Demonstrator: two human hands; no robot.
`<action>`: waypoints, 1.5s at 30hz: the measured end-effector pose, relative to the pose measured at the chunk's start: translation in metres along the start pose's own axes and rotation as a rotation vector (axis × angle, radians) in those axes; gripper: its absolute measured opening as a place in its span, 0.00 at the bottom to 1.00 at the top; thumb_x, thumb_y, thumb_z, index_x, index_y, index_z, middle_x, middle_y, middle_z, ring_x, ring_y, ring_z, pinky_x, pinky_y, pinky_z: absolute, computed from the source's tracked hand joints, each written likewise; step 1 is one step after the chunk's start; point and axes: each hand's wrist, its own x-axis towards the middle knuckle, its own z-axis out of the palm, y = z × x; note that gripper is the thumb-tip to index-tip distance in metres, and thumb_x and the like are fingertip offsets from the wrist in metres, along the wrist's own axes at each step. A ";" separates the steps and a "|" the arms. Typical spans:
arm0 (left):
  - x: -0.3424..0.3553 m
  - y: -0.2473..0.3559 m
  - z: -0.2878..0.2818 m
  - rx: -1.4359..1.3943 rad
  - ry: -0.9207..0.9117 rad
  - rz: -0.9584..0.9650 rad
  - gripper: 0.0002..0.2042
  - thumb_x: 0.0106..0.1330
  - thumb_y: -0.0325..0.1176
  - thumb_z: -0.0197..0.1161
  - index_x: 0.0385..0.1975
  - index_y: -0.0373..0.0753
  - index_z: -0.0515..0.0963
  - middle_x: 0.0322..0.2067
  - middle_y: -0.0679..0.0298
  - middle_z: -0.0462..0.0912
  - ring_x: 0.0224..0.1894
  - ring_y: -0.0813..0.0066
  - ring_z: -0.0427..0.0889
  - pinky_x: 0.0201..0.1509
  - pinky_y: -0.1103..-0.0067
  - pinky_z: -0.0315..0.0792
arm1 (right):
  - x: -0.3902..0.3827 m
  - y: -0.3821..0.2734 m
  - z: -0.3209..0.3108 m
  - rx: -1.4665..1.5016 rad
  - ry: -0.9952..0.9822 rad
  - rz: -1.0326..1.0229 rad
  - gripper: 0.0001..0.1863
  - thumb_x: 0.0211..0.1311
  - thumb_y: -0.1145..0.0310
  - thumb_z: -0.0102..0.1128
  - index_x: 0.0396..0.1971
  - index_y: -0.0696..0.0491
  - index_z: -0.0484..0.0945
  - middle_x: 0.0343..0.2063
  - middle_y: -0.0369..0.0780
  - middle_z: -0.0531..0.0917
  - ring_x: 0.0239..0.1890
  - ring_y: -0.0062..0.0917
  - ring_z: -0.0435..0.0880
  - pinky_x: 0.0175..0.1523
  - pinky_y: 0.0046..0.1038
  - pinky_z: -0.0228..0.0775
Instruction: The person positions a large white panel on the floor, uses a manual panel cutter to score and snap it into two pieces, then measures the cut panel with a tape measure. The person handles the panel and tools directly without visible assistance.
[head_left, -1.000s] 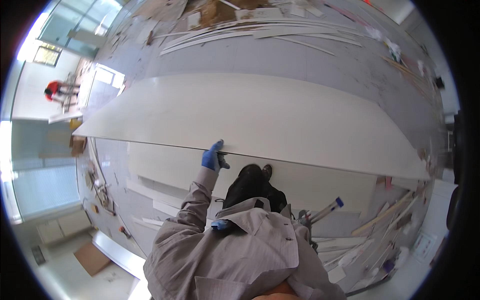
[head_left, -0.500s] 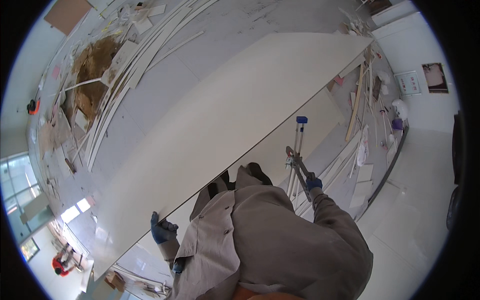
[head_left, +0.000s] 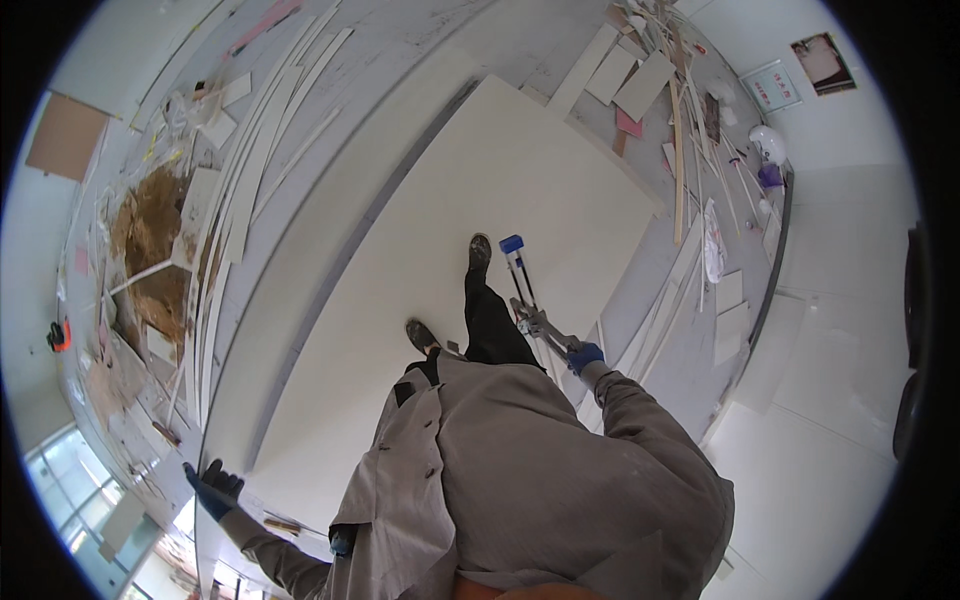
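My left hand (head_left: 213,490), in a dark blue glove, grips the edge of a large white panel (head_left: 300,320) at my left, its thumb and fingers on either side. That panel now stands steeply tilted, its face seen at a narrow angle. My right hand (head_left: 585,356), in a blue glove, is closed round a grey metal tool (head_left: 540,325) with jointed handles. Two thin rods run from this tool to a blue end block (head_left: 511,244); its exact kind is unclear. A second wide white panel (head_left: 540,160) lies flat under my feet.
Long white strips (head_left: 265,150) lie on the grey floor at the left, near a brown heap (head_left: 155,260). Offcut boards (head_left: 645,85) and thin strips litter the far right. A white helmet (head_left: 768,145) rests by the right wall.
The white panel has swung from a broad, nearly flat slant to a steep one on the left, uncovering the panel beneath. My left hand moved left with its edge; the tool shifted left.
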 end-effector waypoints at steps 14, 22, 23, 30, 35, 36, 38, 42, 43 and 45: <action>-0.166 0.196 0.493 1.170 0.066 1.198 0.30 0.54 0.67 0.66 0.48 0.51 0.82 0.38 0.56 0.87 0.42 0.53 0.85 0.45 0.65 0.77 | 0.082 -0.147 -0.106 0.112 0.042 0.038 0.11 0.59 0.62 0.64 0.35 0.52 0.82 0.19 0.39 0.84 0.16 0.24 0.81 0.21 0.29 0.74; -0.126 0.231 0.498 1.083 0.063 1.298 0.24 0.54 0.57 0.71 0.41 0.44 0.85 0.32 0.59 0.88 0.35 0.60 0.87 0.39 0.68 0.77 | 0.193 -0.170 -0.173 0.379 0.082 0.192 0.10 0.63 0.59 0.61 0.37 0.49 0.80 0.16 0.36 0.80 0.12 0.22 0.75 0.17 0.30 0.67; -0.130 0.238 0.508 1.046 -0.074 1.056 0.21 0.55 0.53 0.72 0.40 0.42 0.85 0.32 0.60 0.88 0.34 0.64 0.87 0.39 0.69 0.77 | 0.211 -0.174 -0.186 0.364 0.147 0.088 0.10 0.64 0.59 0.60 0.37 0.49 0.81 0.17 0.37 0.80 0.14 0.23 0.76 0.18 0.30 0.67; -0.237 0.276 0.696 1.185 -0.006 1.528 0.21 0.60 0.57 0.66 0.40 0.46 0.84 0.34 0.54 0.86 0.36 0.49 0.84 0.40 0.63 0.77 | 0.307 -0.261 -0.311 0.077 0.244 0.079 0.19 0.62 0.50 0.60 0.36 0.52 0.84 0.26 0.47 0.85 0.30 0.39 0.85 0.36 0.37 0.75; -0.293 0.294 0.827 1.161 -0.058 1.576 0.23 0.62 0.57 0.62 0.47 0.46 0.81 0.37 0.56 0.86 0.41 0.53 0.84 0.45 0.64 0.77 | 0.328 -0.300 -0.397 0.436 0.169 0.075 0.12 0.58 0.58 0.65 0.32 0.52 0.84 0.20 0.38 0.84 0.24 0.27 0.84 0.32 0.31 0.75; -0.296 0.295 0.838 1.138 -0.055 1.683 0.23 0.62 0.57 0.62 0.48 0.45 0.81 0.39 0.56 0.86 0.43 0.54 0.84 0.47 0.65 0.77 | 0.333 -0.306 -0.411 0.318 0.258 0.005 0.11 0.57 0.59 0.66 0.32 0.52 0.84 0.20 0.37 0.83 0.23 0.25 0.82 0.30 0.30 0.74; -0.298 0.295 0.849 1.125 -0.011 1.390 0.26 0.62 0.58 0.63 0.52 0.45 0.79 0.45 0.53 0.85 0.48 0.52 0.84 0.50 0.63 0.76 | 0.350 -0.328 -0.435 0.181 0.355 -0.001 0.09 0.56 0.62 0.67 0.33 0.51 0.83 0.19 0.35 0.81 0.20 0.21 0.80 0.26 0.27 0.72; -0.295 0.291 0.856 1.279 0.459 1.375 0.32 0.60 0.63 0.62 0.52 0.40 0.79 0.48 0.56 0.85 0.49 0.55 0.84 0.51 0.65 0.77 | 0.385 -0.387 -0.498 0.509 0.110 -0.040 0.07 0.59 0.68 0.64 0.36 0.50 0.79 0.17 0.33 0.77 0.14 0.18 0.73 0.18 0.24 0.65; -0.294 0.290 0.858 1.305 0.524 1.347 0.34 0.59 0.64 0.62 0.53 0.40 0.79 0.49 0.56 0.84 0.49 0.55 0.84 0.51 0.65 0.77 | 0.400 -0.408 -0.514 0.440 0.102 -0.100 0.07 0.60 0.68 0.63 0.37 0.50 0.79 0.17 0.33 0.77 0.13 0.19 0.72 0.17 0.24 0.64; -0.291 0.288 0.861 1.301 0.582 1.338 0.37 0.55 0.67 0.65 0.54 0.39 0.79 0.51 0.54 0.84 0.50 0.56 0.84 0.53 0.68 0.76 | 0.422 -0.435 -0.547 0.463 0.005 -0.061 0.07 0.60 0.69 0.62 0.38 0.49 0.78 0.16 0.32 0.75 0.11 0.19 0.70 0.16 0.24 0.62</action>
